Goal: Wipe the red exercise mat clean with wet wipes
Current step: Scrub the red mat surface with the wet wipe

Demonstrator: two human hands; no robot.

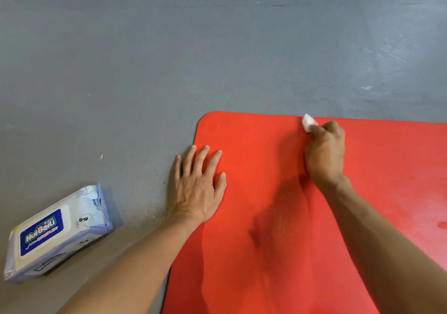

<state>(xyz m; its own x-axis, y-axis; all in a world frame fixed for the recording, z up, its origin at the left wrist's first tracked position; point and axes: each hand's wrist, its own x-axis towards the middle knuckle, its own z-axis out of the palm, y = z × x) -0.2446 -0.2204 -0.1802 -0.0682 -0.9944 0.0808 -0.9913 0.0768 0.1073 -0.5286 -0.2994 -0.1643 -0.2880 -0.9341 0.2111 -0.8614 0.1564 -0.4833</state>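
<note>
Right hand [325,151] grips a white wipe [308,122] at the red mat [266,217]'s far edge; left hand [199,185] presses flat across its left edge, wipes pack [58,234] on floor [121,59].

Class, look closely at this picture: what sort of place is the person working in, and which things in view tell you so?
Probably a gym or workout room, though it could be a garage. The clues: a painted, scuffed grey floor, a red exercise mat laid flat on it, and a pack of wet wipes beside it.

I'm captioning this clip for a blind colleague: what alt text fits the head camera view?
A person's right hand rubs a balled white wet wipe along the far edge of a red exercise mat while the left hand presses flat on its corner. A wipes pack lies on the grey floor.
</note>
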